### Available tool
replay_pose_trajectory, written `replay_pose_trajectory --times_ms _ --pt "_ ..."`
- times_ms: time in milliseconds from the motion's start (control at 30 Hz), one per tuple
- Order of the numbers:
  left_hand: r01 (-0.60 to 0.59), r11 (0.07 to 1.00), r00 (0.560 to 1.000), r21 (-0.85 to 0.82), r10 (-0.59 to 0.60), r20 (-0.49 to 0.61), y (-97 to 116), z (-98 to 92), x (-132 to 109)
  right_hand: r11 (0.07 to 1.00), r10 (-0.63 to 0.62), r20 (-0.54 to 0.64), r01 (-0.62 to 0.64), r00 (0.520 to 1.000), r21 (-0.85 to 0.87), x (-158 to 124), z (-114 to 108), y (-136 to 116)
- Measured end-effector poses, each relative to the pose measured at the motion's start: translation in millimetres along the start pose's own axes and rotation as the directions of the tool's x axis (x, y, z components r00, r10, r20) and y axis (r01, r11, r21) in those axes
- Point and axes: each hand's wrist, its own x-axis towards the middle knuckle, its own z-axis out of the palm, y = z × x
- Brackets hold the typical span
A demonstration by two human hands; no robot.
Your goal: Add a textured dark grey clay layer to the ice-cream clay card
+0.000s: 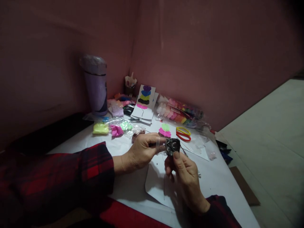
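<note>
My left hand (142, 149) and my right hand (183, 172) meet over a white table (123, 186). Both are closed on a small dark, shiny packet (172, 146), which looks like black clay in clear plastic. The left fingers pinch its left side and the right thumb presses on it from below. A white sheet of paper (155, 183) lies right under the hands. Both arms wear red and black plaid sleeves.
Bags of yellow (100, 128), pink (116, 130) and green clay lie behind the hands. A card with coloured clay shapes (144, 101) leans at the back, beside a purple tumbler (95, 85). Red and yellow rings (183, 133) and a long bag of coloured clay (181, 111) lie at right.
</note>
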Motion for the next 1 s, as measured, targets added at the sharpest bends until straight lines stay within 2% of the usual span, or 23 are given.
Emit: replay_pose_trajectory --times_ms 200,367,600,800,1000 --pt "-0.018 0.998 0.999 -0.054 0.02 0.038 3.0 0.1 0.3 0.997 0.024 -0.058 -0.02 0.998 0.078 -2.5 3.3 -3.5" --pt "0.022 0.995 0.997 -0.1 -0.015 0.078 3.1 1.9 -0.4 0.999 -0.01 -0.11 0.015 0.994 0.038 -5.3 3.4 -4.0" --pt "-0.007 0.997 0.998 -0.075 0.012 0.063 1.1 2.4 -1.5 0.998 -0.05 -0.009 0.051 0.999 0.045 -1.3 1.7 -2.9" --pt "0.035 0.996 0.997 -0.082 -0.029 0.069 3.0 0.8 -0.4 0.998 -0.047 0.015 0.047 0.999 0.041 -4.5 4.2 -8.0" --pt "0.034 0.997 0.995 -0.064 -0.028 0.098 2.7 1.2 -1.2 0.995 -0.011 0.019 0.009 1.0 0.098 -3.2 0.3 -2.4"
